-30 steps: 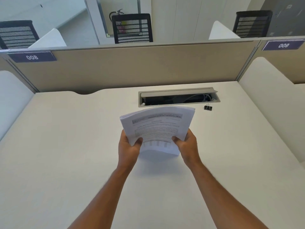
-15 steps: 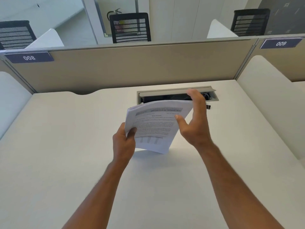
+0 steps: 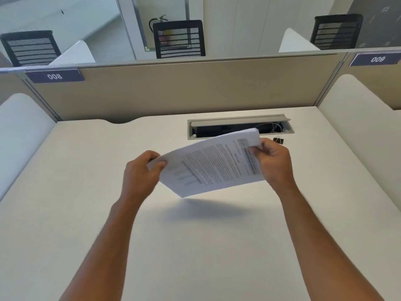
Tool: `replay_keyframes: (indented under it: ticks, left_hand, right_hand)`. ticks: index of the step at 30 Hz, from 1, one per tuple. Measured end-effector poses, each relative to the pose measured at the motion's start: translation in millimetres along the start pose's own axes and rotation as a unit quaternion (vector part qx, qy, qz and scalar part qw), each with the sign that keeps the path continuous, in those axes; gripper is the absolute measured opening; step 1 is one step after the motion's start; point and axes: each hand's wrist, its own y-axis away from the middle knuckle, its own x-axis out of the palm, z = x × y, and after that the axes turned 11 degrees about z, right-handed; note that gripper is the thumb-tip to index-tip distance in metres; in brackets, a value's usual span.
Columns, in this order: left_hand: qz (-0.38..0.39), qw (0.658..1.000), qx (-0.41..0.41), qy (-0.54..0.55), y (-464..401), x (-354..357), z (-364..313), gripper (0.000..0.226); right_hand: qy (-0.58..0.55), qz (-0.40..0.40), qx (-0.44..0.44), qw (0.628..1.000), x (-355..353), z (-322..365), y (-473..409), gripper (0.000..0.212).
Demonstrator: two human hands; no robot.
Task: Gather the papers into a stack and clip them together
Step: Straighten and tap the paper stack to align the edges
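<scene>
A stack of white printed papers hangs in the air above the desk, turned sideways and tilted. My left hand pinches its left end. My right hand grips its right end, thumb on the printed top sheet. A small black binder clip lies on the desk just behind my right hand, in front of the cable slot.
An open cable slot with wires inside is set into the white desk at the back. A beige partition closes the far side, with rounded white side panels left and right. Black mesh chairs stand beyond.
My right hand left the stack's lower edge, reached over, and now grips its far end. The stack has turned from upright to sideways between both hands.
</scene>
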Motion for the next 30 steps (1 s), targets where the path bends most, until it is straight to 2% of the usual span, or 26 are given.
replay_keyframes:
  ticks: [2,4,7,10,16,22,30]
  left_hand:
    - [0.017,0.992,-0.040,0.122,4,-8,20,0.009]
    - [0.034,0.959,-0.061,0.273,9,-8,33,0.016]
    - [0.063,0.923,-0.062,0.375,17,5,42,0.017]
    - [0.072,0.914,-0.077,0.392,24,22,46,0.019]
    - [-0.001,0.932,-0.093,0.349,39,49,60,0.018]
    - [0.006,0.935,-0.135,0.328,57,76,72,0.023]
    - [-0.039,0.934,-0.157,0.319,55,85,70,0.018]
  right_hand:
    - [-0.056,-0.014,0.025,0.998,1,-10,7,0.021]
    - [-0.116,-0.023,0.044,0.992,6,-20,14,0.025]
    - [-0.183,-0.025,0.064,0.981,20,-37,22,0.027]
    - [-0.212,-0.014,0.074,0.974,36,-51,30,0.028]
    - [-0.233,-0.025,0.088,0.968,52,-75,38,0.021]
    - [-0.225,0.010,0.127,0.966,67,-96,43,0.022]
    - [-0.197,0.026,0.120,0.973,70,-101,37,0.024]
